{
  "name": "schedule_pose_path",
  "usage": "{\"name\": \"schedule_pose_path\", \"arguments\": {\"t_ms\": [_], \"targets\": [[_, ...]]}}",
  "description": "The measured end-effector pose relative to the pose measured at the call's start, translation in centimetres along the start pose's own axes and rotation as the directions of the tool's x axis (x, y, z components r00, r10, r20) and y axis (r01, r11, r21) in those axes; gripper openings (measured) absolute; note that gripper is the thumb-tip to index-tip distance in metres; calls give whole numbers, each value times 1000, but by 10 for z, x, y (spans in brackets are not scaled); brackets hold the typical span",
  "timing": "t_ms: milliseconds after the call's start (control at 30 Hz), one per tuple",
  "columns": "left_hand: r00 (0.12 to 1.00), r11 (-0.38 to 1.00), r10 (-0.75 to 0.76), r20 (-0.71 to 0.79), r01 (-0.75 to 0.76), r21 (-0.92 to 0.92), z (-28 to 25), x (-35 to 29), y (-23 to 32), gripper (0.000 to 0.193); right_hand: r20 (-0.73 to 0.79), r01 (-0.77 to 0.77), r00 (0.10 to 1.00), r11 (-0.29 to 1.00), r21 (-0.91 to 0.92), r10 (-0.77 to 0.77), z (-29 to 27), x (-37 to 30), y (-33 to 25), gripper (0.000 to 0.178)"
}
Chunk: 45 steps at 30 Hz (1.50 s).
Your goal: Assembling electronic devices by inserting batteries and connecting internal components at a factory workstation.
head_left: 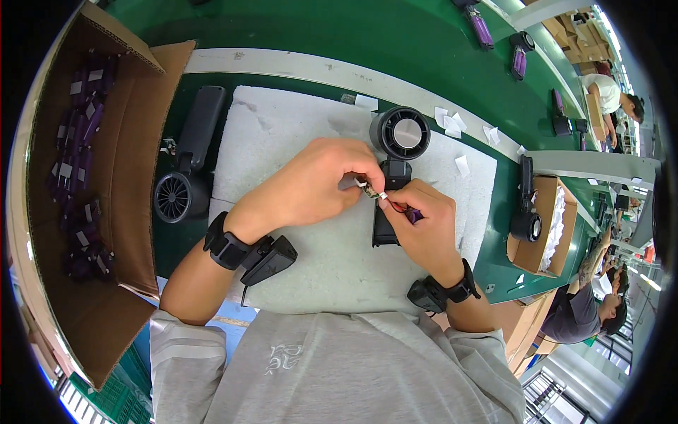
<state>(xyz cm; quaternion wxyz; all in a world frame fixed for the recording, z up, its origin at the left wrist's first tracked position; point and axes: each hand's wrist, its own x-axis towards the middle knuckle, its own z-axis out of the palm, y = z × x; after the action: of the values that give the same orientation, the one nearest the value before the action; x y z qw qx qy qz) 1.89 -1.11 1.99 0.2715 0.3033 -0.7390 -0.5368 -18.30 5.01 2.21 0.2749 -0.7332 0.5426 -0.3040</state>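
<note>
Green counter (304, 28) stretches across the top of the frame, and over the white foam pad (332, 286), just right of the frame's centre, our left hand (321, 184) has its grip closed in a fingertip pinch on a small circuit board (370, 190). Our right hand (429, 225) pinches the white connector (383, 196) with its grip closed, red wires (400, 208) trailing beneath. We judge the board light, stiff and fragile, best held by its edges, and the connector better held by its housing than by those thin, pliable wires.

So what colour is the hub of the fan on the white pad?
The hub is silvery grey, best in the head view.
</note>
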Motion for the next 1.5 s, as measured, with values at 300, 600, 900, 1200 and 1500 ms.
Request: {"name": "schedule_pose_path", "arguments": {"t_ms": [300,600,900,1200,1500], "targets": [[976,983,126,-175,-99,154,6,-3,-1,18,-29,-9,1000,1000,8,9,0,2,-3,9],[984,993,99,-145,-88,81,5,-1,5,8,33,44,998,997,59,-46,-6,2,-3,11],[990,997,79,-119,-77,21,6,0,6,15,-66,180,981,984,-13,-181,-8,-6,4,17],[997,998,8,-80,-3,62,7,0,3,17,-133,220,963,970,-109,-233,-5,-6,2,19],[980,943,-179,-88,146,-299,11,-2,-2,11,-86,142,986,988,-54,-146,-2,-4,3,15]]}}
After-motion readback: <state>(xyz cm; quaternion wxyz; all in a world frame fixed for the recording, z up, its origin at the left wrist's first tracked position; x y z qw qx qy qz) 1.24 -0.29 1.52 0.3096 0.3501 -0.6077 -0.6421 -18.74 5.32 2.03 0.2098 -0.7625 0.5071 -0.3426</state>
